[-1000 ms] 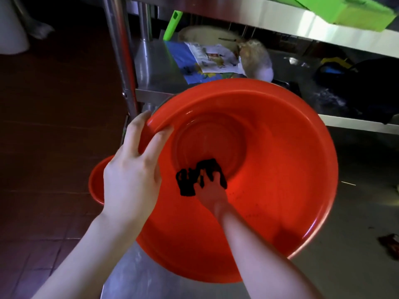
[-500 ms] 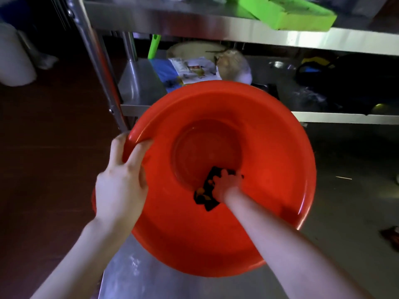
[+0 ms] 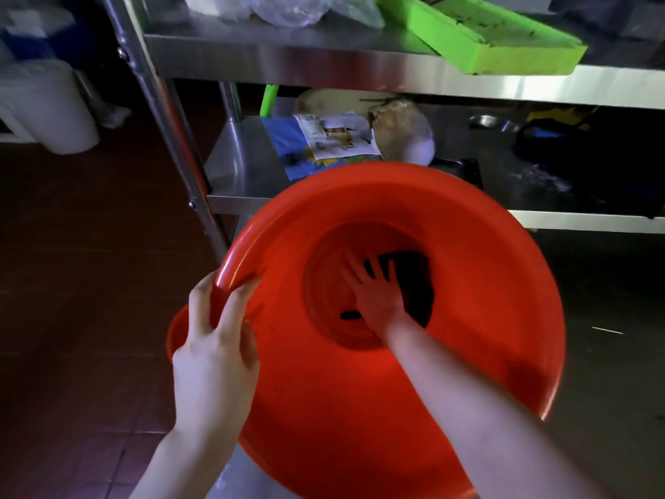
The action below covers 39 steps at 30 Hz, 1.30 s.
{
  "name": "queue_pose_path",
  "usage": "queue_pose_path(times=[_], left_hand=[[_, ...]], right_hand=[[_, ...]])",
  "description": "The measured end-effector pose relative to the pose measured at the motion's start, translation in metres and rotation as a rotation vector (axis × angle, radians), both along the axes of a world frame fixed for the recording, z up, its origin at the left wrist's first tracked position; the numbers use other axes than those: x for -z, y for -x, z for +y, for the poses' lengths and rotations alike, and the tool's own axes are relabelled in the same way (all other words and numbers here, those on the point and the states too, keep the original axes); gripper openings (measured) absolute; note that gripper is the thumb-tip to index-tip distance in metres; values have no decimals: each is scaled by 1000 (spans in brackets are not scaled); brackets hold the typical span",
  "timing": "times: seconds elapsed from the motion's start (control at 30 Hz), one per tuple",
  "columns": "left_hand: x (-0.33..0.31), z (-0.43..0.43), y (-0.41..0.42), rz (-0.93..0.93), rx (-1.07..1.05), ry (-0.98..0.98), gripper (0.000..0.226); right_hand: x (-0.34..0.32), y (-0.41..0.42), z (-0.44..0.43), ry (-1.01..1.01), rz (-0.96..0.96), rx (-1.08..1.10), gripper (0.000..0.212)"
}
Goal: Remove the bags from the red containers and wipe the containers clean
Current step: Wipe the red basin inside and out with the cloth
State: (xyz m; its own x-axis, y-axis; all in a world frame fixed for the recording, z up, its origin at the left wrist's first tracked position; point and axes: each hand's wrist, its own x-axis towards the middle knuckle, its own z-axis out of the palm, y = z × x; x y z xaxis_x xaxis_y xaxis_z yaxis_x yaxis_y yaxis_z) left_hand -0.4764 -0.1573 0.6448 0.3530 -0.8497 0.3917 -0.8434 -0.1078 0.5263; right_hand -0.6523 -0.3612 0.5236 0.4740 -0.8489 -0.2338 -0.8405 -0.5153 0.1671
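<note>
Red container (image 3: pixel 485 318): centre of the frame, tilted so that its open mouth faces the camera. Its lower edge is over a steel surface (image 3: pixel 234 477) at the bottom of the frame.

Left hand (image 3: pixel 212 361): lower left of centre, gripping the container's left rim. The fingers are curled over the edge, some inside the rim and some outside.

Right hand (image 3: pixel 378 300): reaches down into the container's base. Fingers straight and spread wide, palm pressed flat on a dark cloth (image 3: pixel 417 282). The cloth lies against the bottom and shows between and to the right of the fingers (one small dark bit also shows to the left of the wrist).

Second red rim (image 3: pixel 172 340): shows just left of the left hand, behind the held container.

Surroundings:
- Steel shelf unit (image 3: pixel 324 63) across the upper frame.
- Green tray (image 3: pixel 485 41) on its top shelf, upper right.
- Clear plastic bags (image 3: pixel 288 9) at the top centre.
- Printed papers (image 3: pixel 334 138) on the lower shelf, just above the container's far rim.
- White bin (image 3: pixel 46 106) on the dark floor, upper left.
</note>
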Motion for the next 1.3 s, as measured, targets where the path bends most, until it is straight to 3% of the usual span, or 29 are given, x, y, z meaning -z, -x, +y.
queue_pose_path(times=[0.1,0.23,0.33,0.4,0.53,0.73,0.9,1.03,1.17,1.3], left_hand=[[3,-1,-2,0,-5,5,60],[4,-3,4,-32,14,29,62],[1,-11,5,-32,34,29,62],[-2,-16,5,-20,38,24,62],[-3,-16,5,-48,50,21,62],[-6,-14,4,-73,52,11,66],[-8,-13,7,-64,38,-21,67],[-7,-14,1,-70,40,-20,62],[-6,-12,6,-26,32,-26,64],[-6,-8,16,97,6,-95,65]], right_hand=[[12,17,12,155,-43,-15,99],[0,28,14,477,-300,261,51],[4,32,24,242,-340,491,46],[18,28,40,116,-328,405,45],[52,-14,72,-129,-241,-10,41],[33,-31,25,-53,-190,-258,50],[-10,-35,-14,117,-224,-87,63],[-17,10,-23,39,-233,217,83],[-6,44,11,135,-141,392,59],[-11,60,43,165,-3,471,50]])
